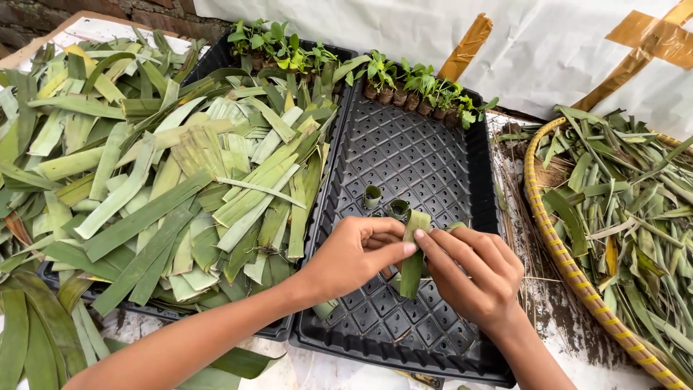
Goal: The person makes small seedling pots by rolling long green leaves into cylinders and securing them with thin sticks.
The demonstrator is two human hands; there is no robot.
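My left hand (355,254) and my right hand (473,271) meet over a black plastic tray (426,155) and together pinch a green leaf strip (413,253). The strip hangs down between my fingertips, its upper end folded over. Two small rolled leaf cups (385,202) stand on the tray just beyond my fingers. A row of small green seedlings in leaf pots (426,90) lines the tray's far edge.
A big heap of cut green leaf strips (166,173) covers a second black tray on the left, with more seedlings (278,43) at its far end. A woven round basket (559,245) of leaf scraps sits at the right. White sheeting hangs behind.
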